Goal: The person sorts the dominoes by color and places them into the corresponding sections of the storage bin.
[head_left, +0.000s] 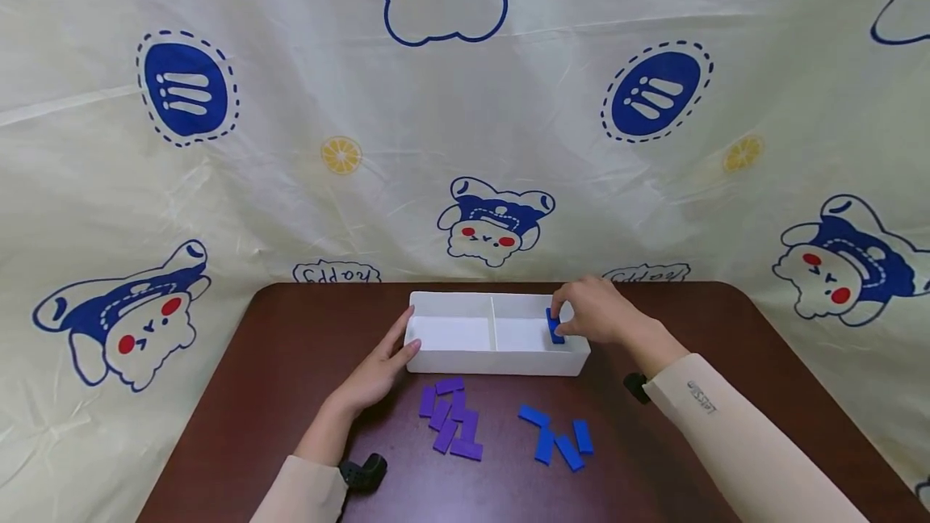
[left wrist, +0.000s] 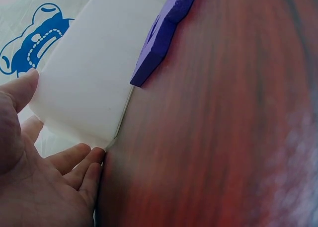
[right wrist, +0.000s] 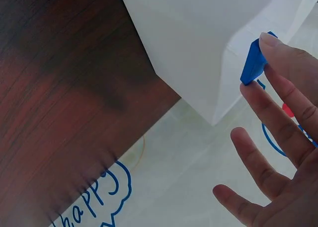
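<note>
A white two-compartment box stands near the table's far edge. Around its left end my left hand holds it, thumb and fingers spread at the corners; the left wrist view shows those fingertips against the white wall. My right hand pinches a blue rectangular block between thumb and fingers, over the right compartment near its right end. In the right wrist view this block tilts beside the box wall, with the ring and little fingers spread away.
Several purple blocks lie clustered in front of the box's left half. Several blue blocks lie loose nearer its right half. The brown table ends just behind the box, where a printed cloth hangs.
</note>
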Action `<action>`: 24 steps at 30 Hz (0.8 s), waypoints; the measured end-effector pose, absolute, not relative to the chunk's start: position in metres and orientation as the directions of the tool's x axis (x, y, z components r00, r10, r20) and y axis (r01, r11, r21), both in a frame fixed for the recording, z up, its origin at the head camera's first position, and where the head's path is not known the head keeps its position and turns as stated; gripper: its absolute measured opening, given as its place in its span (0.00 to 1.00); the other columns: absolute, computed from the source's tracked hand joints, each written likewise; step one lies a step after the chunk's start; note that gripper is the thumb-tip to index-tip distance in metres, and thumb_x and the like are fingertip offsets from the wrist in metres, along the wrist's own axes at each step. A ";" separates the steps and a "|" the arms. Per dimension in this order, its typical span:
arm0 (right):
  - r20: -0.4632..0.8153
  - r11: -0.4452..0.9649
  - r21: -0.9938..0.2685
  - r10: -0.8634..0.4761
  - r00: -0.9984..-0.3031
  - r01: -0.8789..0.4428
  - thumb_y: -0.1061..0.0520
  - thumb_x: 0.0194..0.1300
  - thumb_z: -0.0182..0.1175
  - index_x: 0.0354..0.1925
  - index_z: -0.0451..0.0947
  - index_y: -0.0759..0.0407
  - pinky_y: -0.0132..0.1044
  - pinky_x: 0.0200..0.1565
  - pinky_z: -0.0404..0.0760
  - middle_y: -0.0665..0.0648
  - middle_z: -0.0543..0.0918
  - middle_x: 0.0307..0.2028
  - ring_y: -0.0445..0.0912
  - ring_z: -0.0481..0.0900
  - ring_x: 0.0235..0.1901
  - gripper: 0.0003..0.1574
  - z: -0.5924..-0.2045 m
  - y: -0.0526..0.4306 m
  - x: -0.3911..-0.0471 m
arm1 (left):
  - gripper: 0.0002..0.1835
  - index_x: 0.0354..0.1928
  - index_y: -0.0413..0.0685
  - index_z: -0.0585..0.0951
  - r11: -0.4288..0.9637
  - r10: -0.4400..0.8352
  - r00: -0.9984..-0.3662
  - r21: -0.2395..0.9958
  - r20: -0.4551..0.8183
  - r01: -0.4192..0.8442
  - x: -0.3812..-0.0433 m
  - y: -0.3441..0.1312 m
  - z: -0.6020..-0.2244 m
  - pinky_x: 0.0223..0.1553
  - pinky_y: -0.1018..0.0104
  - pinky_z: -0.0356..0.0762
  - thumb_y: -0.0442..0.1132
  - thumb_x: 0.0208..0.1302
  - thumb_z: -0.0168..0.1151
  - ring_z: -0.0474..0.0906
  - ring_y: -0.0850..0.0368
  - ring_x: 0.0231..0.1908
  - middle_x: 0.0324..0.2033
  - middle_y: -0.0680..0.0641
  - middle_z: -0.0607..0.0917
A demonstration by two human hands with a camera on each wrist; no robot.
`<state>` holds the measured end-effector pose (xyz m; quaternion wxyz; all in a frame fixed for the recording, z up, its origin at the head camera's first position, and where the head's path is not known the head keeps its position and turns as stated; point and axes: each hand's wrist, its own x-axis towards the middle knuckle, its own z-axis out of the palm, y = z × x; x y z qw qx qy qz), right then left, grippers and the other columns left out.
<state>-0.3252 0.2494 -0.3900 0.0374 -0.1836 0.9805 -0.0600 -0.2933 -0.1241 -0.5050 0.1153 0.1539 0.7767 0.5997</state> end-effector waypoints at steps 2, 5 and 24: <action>-0.050 0.925 -0.131 -0.365 -0.930 -0.356 0.49 0.57 0.79 0.35 0.89 0.45 0.67 0.63 0.67 0.56 0.90 0.45 0.61 0.75 0.56 0.08 -0.389 0.250 -0.329 | 0.37 0.84 0.70 0.46 0.237 0.376 -0.927 0.966 0.005 0.102 -0.295 -0.123 -0.502 0.80 0.38 0.39 0.52 0.81 0.51 0.39 0.45 0.83 0.84 0.47 0.46; -0.047 0.926 -0.125 -0.365 -0.930 -0.357 0.49 0.57 0.79 0.35 0.89 0.45 0.68 0.65 0.64 0.54 0.90 0.44 0.61 0.74 0.58 0.08 -0.389 0.249 -0.332 | 0.37 0.84 0.71 0.46 0.241 0.378 -0.926 0.966 -0.002 0.097 -0.297 -0.122 -0.500 0.80 0.37 0.39 0.53 0.81 0.51 0.39 0.45 0.83 0.84 0.47 0.46; -0.082 0.914 -0.087 -0.403 -0.912 -0.396 0.53 0.55 0.80 0.30 0.88 0.45 0.72 0.71 0.56 0.44 0.89 0.37 0.53 0.78 0.52 0.09 -0.427 0.239 -0.343 | 0.38 0.83 0.71 0.48 0.258 0.351 -0.936 0.963 -0.012 0.084 -0.286 -0.121 -0.502 0.78 0.32 0.40 0.55 0.80 0.52 0.39 0.39 0.82 0.83 0.43 0.48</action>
